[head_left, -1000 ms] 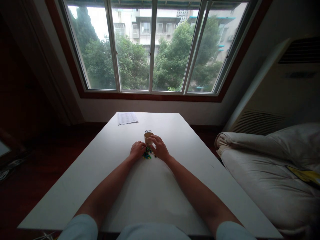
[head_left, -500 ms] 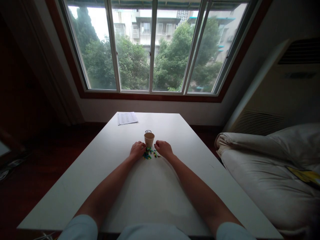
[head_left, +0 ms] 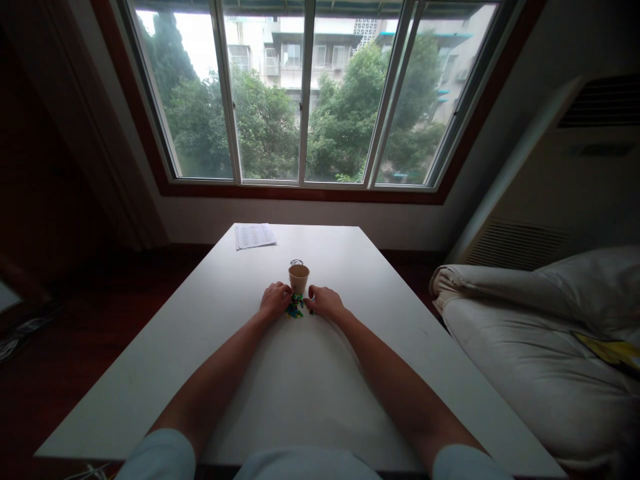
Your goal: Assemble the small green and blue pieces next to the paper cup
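Observation:
A light brown paper cup [head_left: 299, 281] stands upright on the white table [head_left: 300, 387]. Small green, blue and yellow pieces [head_left: 296, 308] lie in a loose pile just in front of it. At the cup's left side is my left hand [head_left: 275, 300], fingers curled together at the pile's edge; whatever is in them is too small to make out. To the right of the pile rests my right hand [head_left: 326, 302], thumb and forefinger apart, over a few scattered pieces that it partly hides.
Behind the cup lies a thin dark loop [head_left: 297, 262]. Sheets of paper [head_left: 255, 236] sit at the table's far left corner. A pale padded sofa [head_left: 530, 347] stands to the right, and a window [head_left: 305, 100] fills the wall ahead.
My right hand has shifted slightly left toward the pile, its thumb and forefinger now spread, covering pieces that showed before. The left hand and cup stay in place.

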Available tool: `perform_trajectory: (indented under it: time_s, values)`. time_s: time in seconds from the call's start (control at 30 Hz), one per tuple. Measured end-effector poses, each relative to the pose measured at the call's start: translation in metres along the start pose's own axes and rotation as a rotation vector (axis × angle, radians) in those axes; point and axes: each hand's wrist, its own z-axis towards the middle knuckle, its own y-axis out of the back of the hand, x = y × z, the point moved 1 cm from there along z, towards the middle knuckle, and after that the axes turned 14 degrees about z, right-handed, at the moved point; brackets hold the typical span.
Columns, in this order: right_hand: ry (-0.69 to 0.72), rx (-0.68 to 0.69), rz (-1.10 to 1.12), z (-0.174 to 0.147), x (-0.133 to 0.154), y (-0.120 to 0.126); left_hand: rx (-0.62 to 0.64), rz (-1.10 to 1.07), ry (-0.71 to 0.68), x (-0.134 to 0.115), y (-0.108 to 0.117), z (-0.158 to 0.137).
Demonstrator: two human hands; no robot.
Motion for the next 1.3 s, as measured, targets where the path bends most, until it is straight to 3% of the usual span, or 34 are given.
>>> perform_trajectory:
  time_s: [0.5, 1.3]
  values:
    - [0.161, 0.065, 0.021, -0.0039, 0.0048, -0.0078, -0.007, 0.004, -0.016, 0.0021, -0.0011, 0.0004]
    - [0.203, 0.073, 0.02, -0.0002, 0.0, -0.0052, -0.013, 0.011, -0.012, 0.0008, -0.0012, 0.0005]
